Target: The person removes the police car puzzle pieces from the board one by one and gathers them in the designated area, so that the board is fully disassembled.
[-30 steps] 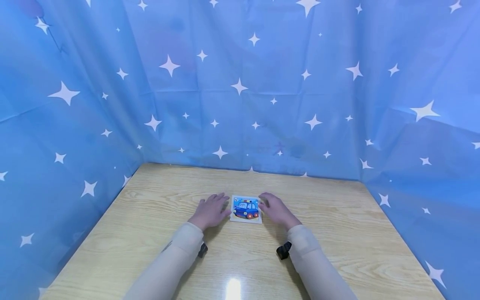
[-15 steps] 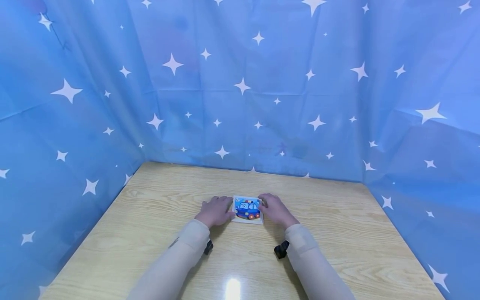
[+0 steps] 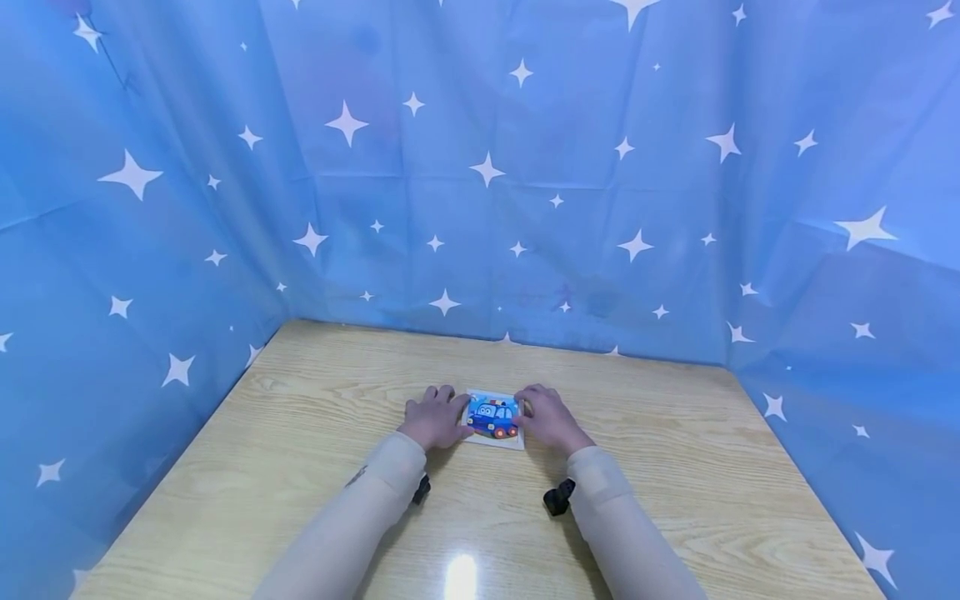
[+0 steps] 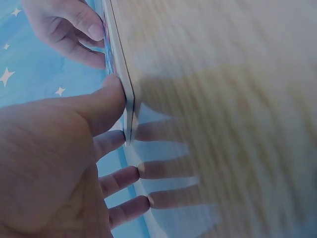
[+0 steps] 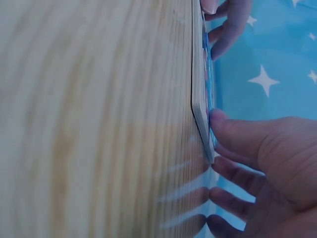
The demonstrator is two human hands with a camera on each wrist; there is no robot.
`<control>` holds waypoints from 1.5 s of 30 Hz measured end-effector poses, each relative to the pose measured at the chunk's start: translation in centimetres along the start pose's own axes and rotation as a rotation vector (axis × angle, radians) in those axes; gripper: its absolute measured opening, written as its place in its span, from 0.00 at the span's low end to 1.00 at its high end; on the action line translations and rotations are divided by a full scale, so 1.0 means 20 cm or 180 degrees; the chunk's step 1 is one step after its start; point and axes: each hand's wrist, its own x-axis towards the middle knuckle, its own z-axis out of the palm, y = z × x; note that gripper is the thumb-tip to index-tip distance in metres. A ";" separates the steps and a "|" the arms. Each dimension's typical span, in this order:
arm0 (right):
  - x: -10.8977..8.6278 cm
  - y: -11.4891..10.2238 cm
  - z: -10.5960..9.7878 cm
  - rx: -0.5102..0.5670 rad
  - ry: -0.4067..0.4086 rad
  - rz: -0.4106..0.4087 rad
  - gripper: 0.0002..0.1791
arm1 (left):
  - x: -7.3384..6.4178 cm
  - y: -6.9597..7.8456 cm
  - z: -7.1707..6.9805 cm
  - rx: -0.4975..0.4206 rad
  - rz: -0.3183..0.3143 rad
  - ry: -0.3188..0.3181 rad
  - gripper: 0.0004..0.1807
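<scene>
A small square picture board with a pale border and a cartoon blue car lies flat on the wooden table. At its left side my left hand holds the edge, thumb at the near corner and index finger farther back. My right hand grips the opposite side, its thumb overlapping the picture. In the left wrist view, the thumb presses the edge of the board while other fingertips touch the tabletop. The right wrist view shows the layered edge of the board against the table, with the right thumb on its picture side.
The wooden table extends around the board on every side. Blue cloth with white stars hangs behind the table and along its left and right sides. A black wrist camera sits under the right sleeve.
My left hand has moved right, from beside the board to contact with its left edge. The right hand has closed in slightly, its thumb now over the picture. The board stays nearly in place.
</scene>
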 end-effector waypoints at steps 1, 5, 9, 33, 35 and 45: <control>0.00 0.00 0.00 -0.0004 0.0005 -0.0001 0.20 | 0.00 0.00 0.00 0.0010 -0.0005 -0.0007 0.36; 0.01 -0.01 0.01 -0.0035 0.0027 0.0026 0.19 | 0.00 0.00 0.00 0.0055 -0.0003 -0.0037 0.36; 0.02 -0.02 0.01 -0.0101 0.0031 0.0104 0.17 | 0.01 0.01 0.00 0.0053 0.0011 -0.0047 0.35; 0.07 -0.01 0.02 0.0460 -0.0249 0.0273 0.16 | 0.02 0.00 0.02 0.0045 -0.0006 -0.0124 0.34; 0.07 0.00 0.02 0.0588 -0.0256 0.0276 0.16 | 0.02 0.01 0.01 0.0060 -0.0001 -0.0113 0.34; 0.08 0.01 0.03 0.0844 -0.0039 0.0380 0.12 | 0.00 0.00 0.00 0.0006 -0.0010 -0.0159 0.34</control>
